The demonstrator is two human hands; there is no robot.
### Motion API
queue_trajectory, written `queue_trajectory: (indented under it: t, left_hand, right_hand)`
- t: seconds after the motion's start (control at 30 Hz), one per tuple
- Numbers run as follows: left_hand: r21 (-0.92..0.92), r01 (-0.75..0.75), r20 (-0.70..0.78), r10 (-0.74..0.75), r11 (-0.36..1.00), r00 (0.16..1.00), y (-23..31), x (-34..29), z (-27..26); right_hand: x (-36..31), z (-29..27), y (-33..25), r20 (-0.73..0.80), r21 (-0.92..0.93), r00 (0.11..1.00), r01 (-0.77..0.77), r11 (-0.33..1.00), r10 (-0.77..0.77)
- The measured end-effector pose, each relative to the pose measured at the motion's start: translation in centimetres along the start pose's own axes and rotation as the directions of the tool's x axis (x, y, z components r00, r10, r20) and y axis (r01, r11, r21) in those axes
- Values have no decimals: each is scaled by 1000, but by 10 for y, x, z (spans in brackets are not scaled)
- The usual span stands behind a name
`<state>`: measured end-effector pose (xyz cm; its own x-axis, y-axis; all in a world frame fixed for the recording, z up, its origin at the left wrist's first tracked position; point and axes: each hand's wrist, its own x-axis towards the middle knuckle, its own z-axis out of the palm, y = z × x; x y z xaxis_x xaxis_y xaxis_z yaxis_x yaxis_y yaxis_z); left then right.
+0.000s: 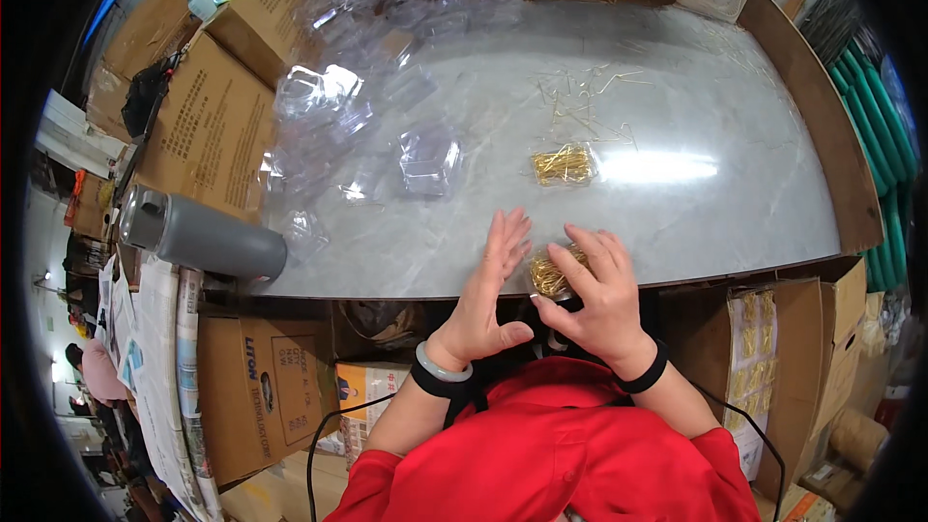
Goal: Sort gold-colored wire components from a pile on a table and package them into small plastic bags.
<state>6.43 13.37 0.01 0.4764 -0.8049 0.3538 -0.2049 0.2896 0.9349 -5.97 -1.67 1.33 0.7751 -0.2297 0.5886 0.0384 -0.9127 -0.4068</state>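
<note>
Progress, as I judge it from the head view: one small clear box of gold pins [563, 164] sits finished-looking and apart on the grey marble table [735, 222], well beyond both hands. A second clear box packed with gold pins [554, 271] is in hand at the near table edge. Left to do, it seems: a scatter of loose gold pins [585, 111] lies farther out on the table, and a large pile of empty clear boxes [372, 68] spreads over the far left, with one empty box [430, 162] standing separate, nearer the middle. I log this as early in the run.

Right hand [604, 300]: fingers curled over the top and right side of the near box, thumb below the table edge; it holds the box against the edge. I cannot tell whether a lid is on.

Left hand [488, 295]: flat, fingers spread and straight, palm turned toward the box, touching or just beside its left side. It grips nothing.

A grey flask [203, 237] lies on its side at the left table edge, beside brown cartons [213, 126].
</note>
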Motion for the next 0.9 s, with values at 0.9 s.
queue_trajectory:
  t: [0.9]
  left_hand:
    - [819, -187, 148, 116, 542, 982, 8, 16, 14]
  right_hand:
    - [20, -43, 27, 570, 52, 821, -79, 996, 35]
